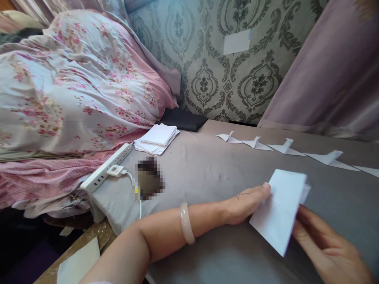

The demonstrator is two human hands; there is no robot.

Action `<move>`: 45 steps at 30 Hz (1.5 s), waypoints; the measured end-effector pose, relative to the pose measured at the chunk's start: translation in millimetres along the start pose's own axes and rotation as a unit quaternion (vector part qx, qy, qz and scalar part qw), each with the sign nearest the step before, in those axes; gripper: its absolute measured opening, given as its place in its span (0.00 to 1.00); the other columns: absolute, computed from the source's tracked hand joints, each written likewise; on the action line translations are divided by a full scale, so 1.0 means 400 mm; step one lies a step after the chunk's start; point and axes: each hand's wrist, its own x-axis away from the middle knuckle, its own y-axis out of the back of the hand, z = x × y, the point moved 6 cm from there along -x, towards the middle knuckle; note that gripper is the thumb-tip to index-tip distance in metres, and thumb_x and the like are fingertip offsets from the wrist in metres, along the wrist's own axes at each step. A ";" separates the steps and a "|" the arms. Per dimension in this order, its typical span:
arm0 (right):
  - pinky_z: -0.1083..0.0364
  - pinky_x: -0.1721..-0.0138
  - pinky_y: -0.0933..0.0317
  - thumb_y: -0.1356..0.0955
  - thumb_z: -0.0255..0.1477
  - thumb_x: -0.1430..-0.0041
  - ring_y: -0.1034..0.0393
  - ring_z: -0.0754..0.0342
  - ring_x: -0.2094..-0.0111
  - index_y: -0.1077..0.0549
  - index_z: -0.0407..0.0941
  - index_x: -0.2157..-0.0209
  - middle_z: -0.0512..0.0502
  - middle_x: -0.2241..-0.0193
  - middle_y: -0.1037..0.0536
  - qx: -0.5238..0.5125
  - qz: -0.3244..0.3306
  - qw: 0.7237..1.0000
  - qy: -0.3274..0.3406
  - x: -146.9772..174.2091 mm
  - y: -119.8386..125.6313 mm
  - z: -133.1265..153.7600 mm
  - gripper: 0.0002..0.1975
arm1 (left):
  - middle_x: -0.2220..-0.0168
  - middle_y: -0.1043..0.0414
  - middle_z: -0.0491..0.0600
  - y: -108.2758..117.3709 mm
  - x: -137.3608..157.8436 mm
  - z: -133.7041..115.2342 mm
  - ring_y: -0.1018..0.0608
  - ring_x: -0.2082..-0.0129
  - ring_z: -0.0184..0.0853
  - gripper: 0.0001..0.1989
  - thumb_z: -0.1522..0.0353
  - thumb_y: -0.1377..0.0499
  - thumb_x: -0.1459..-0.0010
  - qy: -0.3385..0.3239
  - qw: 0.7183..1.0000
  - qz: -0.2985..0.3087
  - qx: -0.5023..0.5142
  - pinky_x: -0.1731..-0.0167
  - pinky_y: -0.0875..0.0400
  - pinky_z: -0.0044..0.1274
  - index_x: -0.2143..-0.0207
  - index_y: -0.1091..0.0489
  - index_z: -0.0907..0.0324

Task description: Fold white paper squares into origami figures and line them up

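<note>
A folded sheet of white paper (280,209) is held up above the grey cloth, tilted, between both hands. My left hand (248,203), with a pale bangle (186,224) on its forearm, grips the paper's left edge; the thumb lies on the front and the other fingers are hidden behind. My right hand (328,240) pinches the lower right edge, its fingertips partly behind the sheet. Beyond the hands runs a row of several folded white paper shapes (286,148), each with a raised flap.
A stack of white paper (158,138) lies beside a white power strip (108,167) with a plugged-in charger (117,170). Behind the stack is a flat black item (185,119). Floral bedding (89,79) is heaped at the left. A mauve curtain (319,75) hangs at the right.
</note>
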 end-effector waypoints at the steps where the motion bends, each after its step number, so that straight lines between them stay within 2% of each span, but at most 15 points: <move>1: 0.50 0.62 0.27 0.29 0.43 0.48 0.25 0.45 0.58 0.24 0.50 0.53 0.44 0.55 0.21 0.039 0.017 0.997 0.061 0.007 -0.012 0.021 0.22 | 0.57 0.27 0.56 -0.011 -0.003 0.008 0.26 0.55 0.40 0.29 0.51 0.56 0.34 0.019 0.999 0.029 0.026 0.46 0.37 0.37 0.53 0.29 0.65; 4: 0.44 0.48 0.35 0.32 0.39 0.42 0.34 0.43 0.45 0.29 0.53 0.45 0.44 0.44 0.30 0.183 0.037 0.957 0.222 0.044 -0.047 0.090 0.22 | 0.57 0.26 0.60 -0.039 0.004 0.011 0.25 0.52 0.43 0.37 0.47 0.61 0.36 0.037 0.988 0.109 0.099 0.44 0.38 0.39 0.52 0.30 0.68; 7: 0.40 0.47 0.40 0.31 0.40 0.43 0.37 0.40 0.45 0.30 0.52 0.43 0.41 0.41 0.33 0.325 0.043 0.905 0.271 0.068 -0.070 0.126 0.26 | 0.56 0.25 0.60 -0.033 0.016 -0.002 0.24 0.51 0.46 0.34 0.46 0.54 0.38 0.026 0.983 0.114 0.139 0.46 0.35 0.38 0.51 0.30 0.68; 10: 0.39 0.47 0.42 0.29 0.40 0.46 0.40 0.38 0.44 0.32 0.49 0.41 0.37 0.40 0.35 0.386 0.050 0.882 0.266 0.075 -0.068 0.138 0.30 | 0.55 0.24 0.59 -0.015 0.019 -0.006 0.23 0.52 0.46 0.24 0.56 0.41 0.42 0.043 0.985 0.072 0.152 0.48 0.32 0.35 0.52 0.30 0.66; 14: 0.41 0.45 0.45 0.31 0.26 0.47 0.41 0.40 0.43 0.33 0.48 0.41 0.39 0.39 0.36 0.398 0.059 0.873 0.278 0.069 -0.044 0.139 0.30 | 0.57 0.23 0.59 0.014 0.013 -0.010 0.22 0.54 0.45 0.18 0.62 0.47 0.39 0.090 0.976 -0.030 0.195 0.49 0.31 0.35 0.53 0.30 0.66; 18: 0.43 0.47 0.45 0.35 0.15 0.48 0.38 0.43 0.46 0.27 0.47 0.48 0.41 0.45 0.29 0.400 -0.008 0.858 0.323 0.046 0.001 0.139 0.26 | 0.58 0.23 0.59 0.041 0.007 -0.028 0.21 0.57 0.44 0.16 0.67 0.47 0.40 0.107 0.972 -0.076 0.196 0.50 0.29 0.35 0.54 0.30 0.67; 21: 0.46 0.50 0.43 0.37 0.12 0.46 0.33 0.48 0.53 0.25 0.45 0.54 0.43 0.54 0.23 0.394 -0.049 0.843 0.362 0.039 0.024 0.141 0.22 | 0.59 0.23 0.60 0.069 -0.004 -0.027 0.20 0.59 0.43 0.15 0.69 0.44 0.43 0.095 0.980 -0.095 0.145 0.52 0.28 0.34 0.55 0.30 0.67; 24: 0.48 0.53 0.43 0.37 0.13 0.44 0.32 0.50 0.58 0.25 0.42 0.55 0.44 0.60 0.21 0.417 -0.057 0.826 0.374 0.043 0.023 0.143 0.18 | 0.55 0.25 0.60 0.127 -0.015 -0.037 0.21 0.59 0.42 0.18 0.70 0.40 0.46 0.003 0.984 -0.180 0.005 0.53 0.28 0.35 0.52 0.33 0.65; 27: 0.48 0.55 0.43 0.36 0.14 0.44 0.32 0.50 0.63 0.24 0.41 0.58 0.44 0.65 0.22 0.461 -0.020 0.819 0.342 0.045 0.005 0.134 0.16 | 0.49 0.30 0.59 0.171 0.007 -0.090 0.26 0.51 0.42 0.22 0.72 0.41 0.48 -0.146 0.923 -0.287 -0.209 0.49 0.31 0.35 0.49 0.36 0.62; 30: 0.48 0.57 0.43 0.37 0.14 0.46 0.34 0.51 0.66 0.23 0.42 0.63 0.45 0.70 0.25 0.482 0.030 0.825 0.294 0.043 -0.010 0.116 0.15 | 0.44 0.33 0.54 0.112 0.026 -0.120 0.33 0.42 0.41 0.20 0.66 0.43 0.43 -0.220 0.878 -0.147 -0.399 0.41 0.40 0.35 0.48 0.35 0.57; 33: 0.47 0.55 0.42 0.36 0.16 0.47 0.32 0.49 0.64 0.23 0.43 0.66 0.44 0.68 0.25 0.452 0.037 0.852 0.263 0.038 -0.005 0.101 0.13 | 0.40 0.37 0.57 0.024 0.053 -0.093 0.36 0.39 0.46 0.34 0.54 0.36 0.48 -0.207 0.811 0.034 -0.546 0.39 0.43 0.39 0.42 0.39 0.56; 35: 0.46 0.50 0.42 0.36 0.17 0.48 0.30 0.48 0.59 0.24 0.43 0.66 0.42 0.62 0.23 0.404 0.032 0.879 0.252 0.035 0.003 0.094 0.12 | 0.41 0.35 0.60 -0.019 0.071 -0.077 0.35 0.41 0.50 0.42 0.51 0.34 0.54 -0.241 0.746 0.072 -0.616 0.37 0.50 0.43 0.41 0.40 0.59; 38: 0.47 0.43 0.45 0.36 0.17 0.48 0.27 0.52 0.59 0.25 0.44 0.68 0.44 0.60 0.21 0.327 0.032 0.918 0.223 0.030 0.014 0.082 0.12 | 0.46 0.30 0.60 -0.040 0.073 -0.054 0.29 0.46 0.49 0.29 0.59 0.38 0.47 -0.242 0.683 0.061 -0.686 0.42 0.43 0.43 0.45 0.37 0.62; 41: 0.49 0.47 0.39 0.35 0.21 0.45 0.26 0.53 0.63 0.25 0.46 0.68 0.49 0.65 0.19 0.284 0.037 0.946 0.150 0.016 0.027 0.062 0.08 | 0.54 0.25 0.57 -0.016 0.061 -0.059 0.24 0.53 0.46 0.19 0.67 0.43 0.44 -0.198 0.683 -0.005 -0.703 0.51 0.34 0.37 0.50 0.33 0.61; 45: 0.52 0.59 0.34 0.33 0.35 0.43 0.26 0.49 0.61 0.24 0.49 0.60 0.48 0.64 0.19 0.254 0.009 0.967 0.010 -0.006 0.056 0.020 0.10 | 0.61 0.23 0.53 0.039 0.045 -0.092 0.23 0.62 0.42 0.12 0.64 0.45 0.41 -0.118 0.740 -0.097 -0.655 0.62 0.32 0.29 0.57 0.28 0.57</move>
